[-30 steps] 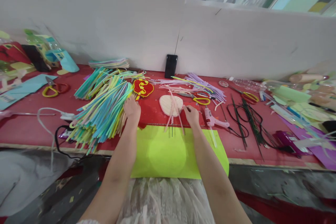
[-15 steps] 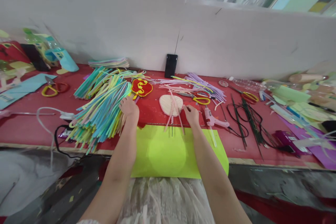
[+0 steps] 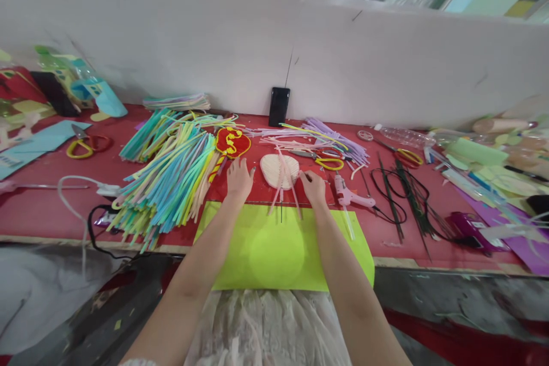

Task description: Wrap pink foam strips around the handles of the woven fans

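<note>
- A flat lime green paper sheet (image 3: 274,251) lies nearest, at the front edge of the red bench (image 3: 55,211).
- The left hand (image 3: 239,180) lies flat and empty on the bench just past the sheet, with its fingers spread wide.
- The right hand (image 3: 314,187) has bent fingers, and the tips touch thin pink strips (image 3: 286,183). I cannot tell if it pinches one.
- Between the hands sits the cream oval woven piece (image 3: 272,168). The pink strips cross it and stick out loose toward the sheet, so it looks only part made.
- A pink glue gun (image 3: 349,195) lies just right of the right hand.
- To the left, a big pile of blue, green and yellow strips (image 3: 171,183) looks unused.
- Farther back lie a red and yellow curly piece (image 3: 232,143), which looks done, and yellow-handled scissors (image 3: 328,163).
- A black phone (image 3: 279,106) leans on the white wall (image 3: 386,68).
</note>
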Available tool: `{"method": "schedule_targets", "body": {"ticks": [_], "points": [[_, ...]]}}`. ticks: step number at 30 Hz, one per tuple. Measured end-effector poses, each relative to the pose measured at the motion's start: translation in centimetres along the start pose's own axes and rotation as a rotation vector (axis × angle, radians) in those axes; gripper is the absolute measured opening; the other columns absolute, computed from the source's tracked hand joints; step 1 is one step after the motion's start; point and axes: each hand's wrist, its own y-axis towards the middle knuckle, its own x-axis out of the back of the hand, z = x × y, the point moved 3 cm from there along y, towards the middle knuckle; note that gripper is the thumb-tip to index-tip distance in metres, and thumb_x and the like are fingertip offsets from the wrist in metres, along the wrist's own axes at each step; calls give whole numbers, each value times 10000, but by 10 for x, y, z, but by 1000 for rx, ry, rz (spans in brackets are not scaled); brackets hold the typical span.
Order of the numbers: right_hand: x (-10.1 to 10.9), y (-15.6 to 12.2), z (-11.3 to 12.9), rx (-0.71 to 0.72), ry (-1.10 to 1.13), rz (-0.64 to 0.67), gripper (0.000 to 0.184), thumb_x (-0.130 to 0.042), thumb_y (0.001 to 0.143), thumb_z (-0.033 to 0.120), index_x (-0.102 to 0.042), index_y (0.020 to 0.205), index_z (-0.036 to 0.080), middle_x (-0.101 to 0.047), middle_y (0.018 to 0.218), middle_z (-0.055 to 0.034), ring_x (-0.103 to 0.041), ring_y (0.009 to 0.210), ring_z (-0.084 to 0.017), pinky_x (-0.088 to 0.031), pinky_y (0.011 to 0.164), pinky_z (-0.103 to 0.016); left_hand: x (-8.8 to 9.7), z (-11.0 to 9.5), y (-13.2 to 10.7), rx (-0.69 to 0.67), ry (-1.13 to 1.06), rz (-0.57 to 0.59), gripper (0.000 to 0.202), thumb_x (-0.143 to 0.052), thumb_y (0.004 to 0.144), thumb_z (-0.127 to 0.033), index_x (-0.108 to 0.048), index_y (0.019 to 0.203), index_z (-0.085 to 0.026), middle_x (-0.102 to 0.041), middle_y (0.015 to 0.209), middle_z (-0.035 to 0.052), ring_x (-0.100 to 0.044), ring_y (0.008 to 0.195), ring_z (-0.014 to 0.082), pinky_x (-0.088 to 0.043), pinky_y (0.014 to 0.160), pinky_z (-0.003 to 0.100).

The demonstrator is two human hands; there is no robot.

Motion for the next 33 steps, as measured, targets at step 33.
{"method": "schedule_targets", "body": {"ticks": [33], "points": [[1, -1, 1, -12, 4, -2, 412, -402, 780, 532, -583, 662, 181, -616, 639, -35, -483, 566, -150, -282, 534, -250, 3, 18, 2, 196, 1, -42, 426, -417, 835, -370, -489, 1156, -99, -519, 1170, 190, -477, 1100, 318, -377, 925, 425]]}}
